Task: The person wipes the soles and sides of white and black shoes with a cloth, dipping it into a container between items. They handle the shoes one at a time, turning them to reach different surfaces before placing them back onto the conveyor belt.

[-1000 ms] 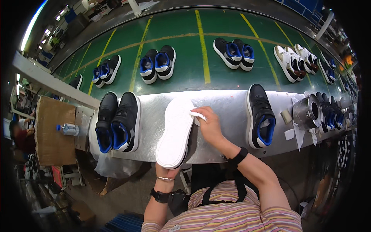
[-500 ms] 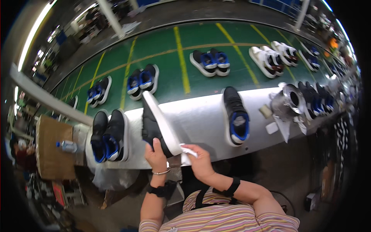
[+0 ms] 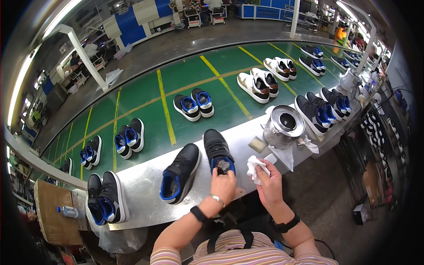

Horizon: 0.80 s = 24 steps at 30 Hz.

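My left hand [image 3: 223,187] pinches the heel collar of a black sneaker [image 3: 215,143] with a blue lining, which rests on the metal bench, toe pointing away. Just left of it lies a matching black sneaker [image 3: 187,159], touched by neither hand, its blue inside showing. A crumpled white cloth [image 3: 256,168] is held between the thumb and fingers of my right hand [image 3: 270,187], raised over the bench's near edge.
A metal pot [image 3: 282,132] wrapped in film stands right, beside a yellowish sponge [image 3: 256,144]. Black pairs flank the metal bench [image 3: 141,190] at both ends. Beyond, a green conveyor [image 3: 150,119] with yellow lines carries several pairs. A cardboard box [image 3: 55,212] bears a bottle [image 3: 68,211].
The sneaker I held tilted now lies on the bench, and my left hand has moved from it to the other sneaker. My right hand has come away with the cloth. The view has shifted.
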### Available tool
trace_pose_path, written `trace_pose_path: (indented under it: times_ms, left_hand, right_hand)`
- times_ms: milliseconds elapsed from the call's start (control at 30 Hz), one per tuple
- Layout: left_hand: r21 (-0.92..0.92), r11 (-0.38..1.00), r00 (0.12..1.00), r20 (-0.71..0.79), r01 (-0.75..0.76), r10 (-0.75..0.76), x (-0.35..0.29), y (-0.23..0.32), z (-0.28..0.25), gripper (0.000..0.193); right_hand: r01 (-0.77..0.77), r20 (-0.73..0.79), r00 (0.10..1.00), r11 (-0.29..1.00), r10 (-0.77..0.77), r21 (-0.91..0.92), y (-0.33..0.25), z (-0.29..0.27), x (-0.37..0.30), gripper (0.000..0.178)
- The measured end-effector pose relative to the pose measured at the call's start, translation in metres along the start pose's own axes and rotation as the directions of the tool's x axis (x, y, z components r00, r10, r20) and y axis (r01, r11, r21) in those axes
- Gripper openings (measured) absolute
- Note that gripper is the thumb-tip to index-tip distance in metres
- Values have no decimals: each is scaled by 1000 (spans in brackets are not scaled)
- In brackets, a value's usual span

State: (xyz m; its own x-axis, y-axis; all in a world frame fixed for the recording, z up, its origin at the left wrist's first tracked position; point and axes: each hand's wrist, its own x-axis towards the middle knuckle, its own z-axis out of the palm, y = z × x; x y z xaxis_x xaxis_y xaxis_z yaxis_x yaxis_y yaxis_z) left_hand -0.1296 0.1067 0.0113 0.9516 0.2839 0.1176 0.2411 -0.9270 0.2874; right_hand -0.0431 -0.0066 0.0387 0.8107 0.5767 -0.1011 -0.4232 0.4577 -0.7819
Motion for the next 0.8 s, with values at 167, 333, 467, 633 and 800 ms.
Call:
trace_pose_path:
  times_ms: [167,333,467,633,800]
  left_hand:
    - [-771,575,882,-38,274,-470,-19,-39,-17,37]
    - [-734,-636,816,203,-239,-541,-51,-33,-27,47]
    - [-611,-703,739,271,-363,-617,-71,-31,-9,46]
    - [-683,-644,768,190,-344,-612,-77,-33,-13,42]
    - [-664,-670,809,164,-332,-564,-76,-24,-28,46]
  right_hand:
    - [174,-11,983,954,-182,-244,5,-41,35,19]
    - [116,-144,982,992,-122,-52,56,-53,81,21]
    - [-18,-201,979,999,12,-32,74,-32,76,22]
    - [291,-154,881,769,-448,-570,58,-9,68,21]
    - [452,13,766,524,-643,-722,54,-11,61,27]
